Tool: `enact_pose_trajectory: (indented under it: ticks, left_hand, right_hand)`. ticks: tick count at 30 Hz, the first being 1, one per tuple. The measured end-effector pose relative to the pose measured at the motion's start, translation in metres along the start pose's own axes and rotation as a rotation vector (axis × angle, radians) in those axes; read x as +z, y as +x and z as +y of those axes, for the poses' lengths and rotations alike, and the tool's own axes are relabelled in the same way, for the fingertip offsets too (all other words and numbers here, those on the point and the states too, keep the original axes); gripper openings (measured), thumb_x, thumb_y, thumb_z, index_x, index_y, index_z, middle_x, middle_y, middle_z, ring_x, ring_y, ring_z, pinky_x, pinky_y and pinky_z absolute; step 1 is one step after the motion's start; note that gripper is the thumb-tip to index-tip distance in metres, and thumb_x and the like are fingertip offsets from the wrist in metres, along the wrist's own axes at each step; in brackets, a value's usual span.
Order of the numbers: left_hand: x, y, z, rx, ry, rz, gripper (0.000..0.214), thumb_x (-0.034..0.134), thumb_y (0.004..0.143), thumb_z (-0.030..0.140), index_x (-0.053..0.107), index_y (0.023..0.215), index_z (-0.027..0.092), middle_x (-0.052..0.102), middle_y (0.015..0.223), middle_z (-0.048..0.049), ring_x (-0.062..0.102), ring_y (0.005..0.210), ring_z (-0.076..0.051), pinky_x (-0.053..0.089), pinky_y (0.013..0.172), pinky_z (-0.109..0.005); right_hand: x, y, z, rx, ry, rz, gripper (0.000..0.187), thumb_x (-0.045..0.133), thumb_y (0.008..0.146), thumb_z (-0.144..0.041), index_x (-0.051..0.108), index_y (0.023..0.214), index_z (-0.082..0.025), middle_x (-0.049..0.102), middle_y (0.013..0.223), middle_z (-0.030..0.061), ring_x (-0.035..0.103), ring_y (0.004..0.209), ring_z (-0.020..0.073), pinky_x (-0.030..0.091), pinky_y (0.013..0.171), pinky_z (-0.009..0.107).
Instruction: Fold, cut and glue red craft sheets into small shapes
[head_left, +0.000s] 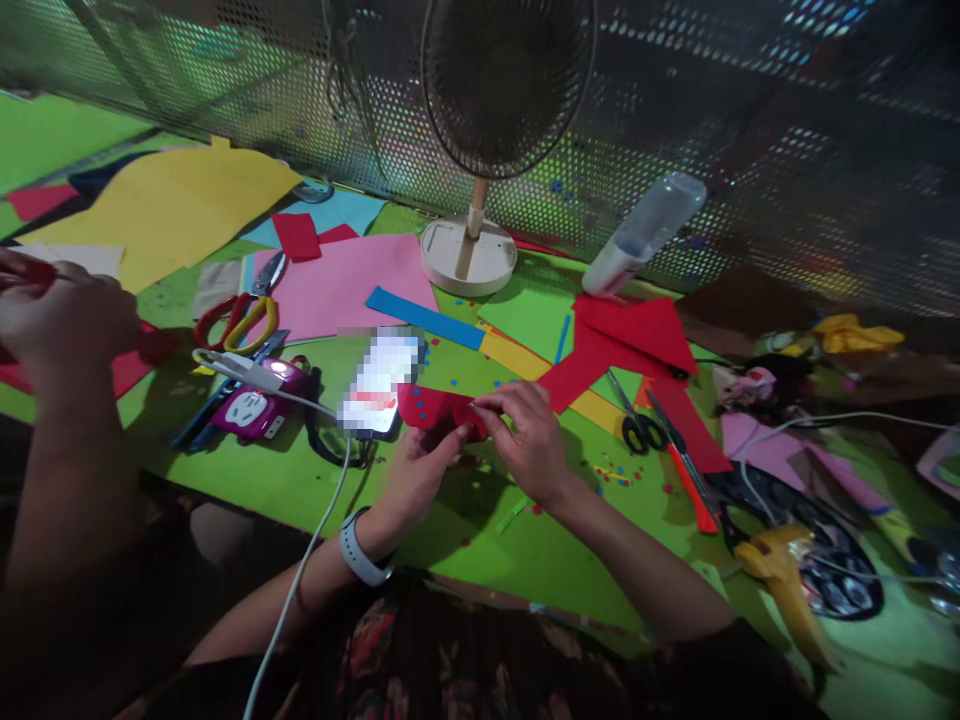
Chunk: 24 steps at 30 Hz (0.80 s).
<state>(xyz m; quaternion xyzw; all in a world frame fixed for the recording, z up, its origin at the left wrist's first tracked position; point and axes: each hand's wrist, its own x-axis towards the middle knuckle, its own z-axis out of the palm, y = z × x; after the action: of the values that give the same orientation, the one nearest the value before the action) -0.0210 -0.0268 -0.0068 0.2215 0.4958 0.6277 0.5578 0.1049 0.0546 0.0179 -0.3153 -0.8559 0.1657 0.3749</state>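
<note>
My left hand (420, 478) grips a small red felt-like piece (417, 402) from below, with the thumb lying along its lower edge. Several small blue dots sit on the left part of that piece. At its right end my right hand (529, 440) is closed in a pinch, thumb against forefinger; whatever is between the fingertips is too small to make out. A lit phone (381, 385) lies just left of the red piece. Tiny coloured bits (619, 472) are scattered on the green tabletop (465, 540) around my hands.
A fan (469, 255) stands at the back beside a tilted clear bottle (645, 235). Scissors (641, 430), a red cutter (694, 490) and a yellow glue gun (784, 570) lie right. Red-and-yellow scissors (240, 315) and a purple power socket (259, 400) lie left, near another person's hand (64, 310).
</note>
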Motion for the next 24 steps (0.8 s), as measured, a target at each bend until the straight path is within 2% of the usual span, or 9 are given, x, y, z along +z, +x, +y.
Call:
enact_pose_trajectory:
  ticks: [10,18,24]
  left_hand:
    - [-0.0002,0.0001,0.0019,-0.001,-0.001,-0.01,0.025,0.073,0.077,0.031,0.071,0.099,0.02,0.073,0.095,-0.0062,0.065,0.081,-0.017,0.051,0.061,-0.022]
    - [-0.0019,0.0003,0.0003,0.022,0.007,-0.041,0.025,0.072,0.079,0.03,0.071,0.102,0.02,0.073,0.098,-0.007,0.065,0.085,-0.017,0.052,0.064,-0.023]
    - [-0.0025,0.0005,-0.0006,0.01,0.027,-0.016,0.024,0.073,0.078,0.03,0.072,0.101,0.022,0.073,0.097,-0.0056,0.064,0.083,-0.015,0.05,0.063,-0.02]
  right_hand:
    - [-0.0033,-0.0004,-0.0018,0.022,0.018,0.006,0.006,0.059,0.09,-0.023,0.065,0.093,-0.023,0.068,0.087,0.0026,0.06,0.087,0.0189,0.042,0.085,0.039]
    - [-0.0082,0.0013,-0.0025,0.23,0.135,-0.001,0.006,0.064,0.087,-0.029,0.064,0.087,-0.022,0.063,0.087,0.0018,0.058,0.087,0.0187,0.043,0.081,0.036]
    - [-0.0057,0.0019,-0.0032,0.213,0.101,-0.005,0.01,0.067,0.085,-0.031,0.062,0.084,-0.023,0.063,0.084,0.0009,0.057,0.084,0.0187,0.041,0.081,0.037]
